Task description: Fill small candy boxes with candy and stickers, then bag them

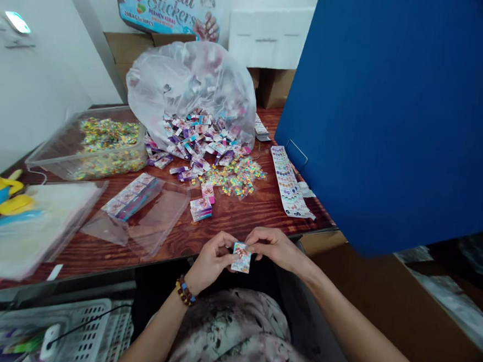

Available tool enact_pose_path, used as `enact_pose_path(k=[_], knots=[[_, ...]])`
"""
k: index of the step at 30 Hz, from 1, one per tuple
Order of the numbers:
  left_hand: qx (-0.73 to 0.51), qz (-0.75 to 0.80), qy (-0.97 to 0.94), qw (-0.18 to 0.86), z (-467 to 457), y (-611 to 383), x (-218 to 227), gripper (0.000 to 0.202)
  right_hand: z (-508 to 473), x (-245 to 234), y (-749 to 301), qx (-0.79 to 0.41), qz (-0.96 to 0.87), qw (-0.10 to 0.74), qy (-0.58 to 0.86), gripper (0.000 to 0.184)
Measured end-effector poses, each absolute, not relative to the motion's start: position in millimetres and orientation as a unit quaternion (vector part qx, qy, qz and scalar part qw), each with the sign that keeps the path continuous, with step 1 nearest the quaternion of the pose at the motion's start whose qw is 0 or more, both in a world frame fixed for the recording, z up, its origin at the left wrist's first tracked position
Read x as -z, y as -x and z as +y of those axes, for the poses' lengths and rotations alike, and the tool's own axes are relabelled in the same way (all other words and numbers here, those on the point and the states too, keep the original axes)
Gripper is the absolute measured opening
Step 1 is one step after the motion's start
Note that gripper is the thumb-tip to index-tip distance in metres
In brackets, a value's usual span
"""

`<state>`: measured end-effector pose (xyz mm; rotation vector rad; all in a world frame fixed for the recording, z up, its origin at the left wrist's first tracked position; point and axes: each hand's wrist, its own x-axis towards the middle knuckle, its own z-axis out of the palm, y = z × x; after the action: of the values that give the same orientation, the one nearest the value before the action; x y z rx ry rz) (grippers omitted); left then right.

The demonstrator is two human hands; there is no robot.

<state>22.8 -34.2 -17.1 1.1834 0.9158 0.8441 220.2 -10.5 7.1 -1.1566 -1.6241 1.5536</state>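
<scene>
Between both hands, over my lap at the table's front edge, is a small printed box (241, 258) in light blue and white. My left hand (215, 259) is closed on its left side, thumb across the front. The fingertips of my right hand (272, 246) pinch its upper right corner. Just beyond on the table lie a short stack of similar boxes (201, 209) and a pink one (208, 192). Farther back, a heap of small boxes (199, 136) spills from a clear plastic bag (191, 70), beside small packets of coloured candy (237, 175).
A clear tub (53, 159) of candy packets stands at the back left. Packed boxes (135, 195) and plastic sleeves (160, 214) lie at left, near a stack of clear bags (63, 212). Sticker strips (286, 181) lie at right under a large blue panel (395, 114).
</scene>
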Motion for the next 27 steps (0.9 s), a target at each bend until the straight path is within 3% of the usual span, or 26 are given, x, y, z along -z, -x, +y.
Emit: enact_pose_path(k=[6, 9, 13, 15, 19, 22, 27], knots=[[-0.385, 0.493, -0.552, 0.551, -33.8, -19.6, 13.1, 0.035, 1.3, 6.0, -203.0, -0.589, -0.546, 0.364, 0.472, 0.014], [-0.373, 0.552, -0.625, 0.407, -35.4, -19.9, 8.1, 0.041, 7.6, 13.1, -188.7, -0.593, -0.506, 0.394, 0.487, 0.022], [-0.318, 0.581, -0.719, 0.208, -35.0, -5.4, 13.0, 0.028, 3.1, 19.4, -177.9, -0.596, -0.531, 0.350, 0.491, 0.020], [-0.304, 0.583, -0.741, 0.135, -31.2, 9.2, 19.6, 0.026, 2.2, 17.6, -185.2, -0.534, -0.593, 0.336, 0.501, 0.016], [-0.270, 0.576, -0.770, 0.048, -18.1, 33.8, 32.4, 0.028, 27.1, 1.7, -233.1, -0.244, -0.712, 0.367, 0.547, 0.016], [-0.254, 0.578, -0.776, -0.001, -13.0, 37.6, 40.4, 0.031, 70.3, -9.8, -283.5, -0.089, -0.698, 0.322, 0.633, 0.023], [-0.277, 0.579, -0.766, -0.043, -12.7, 32.0, 55.0, 0.035, 148.1, -6.9, -334.0, -0.059, -0.708, 0.263, 0.653, 0.032]])
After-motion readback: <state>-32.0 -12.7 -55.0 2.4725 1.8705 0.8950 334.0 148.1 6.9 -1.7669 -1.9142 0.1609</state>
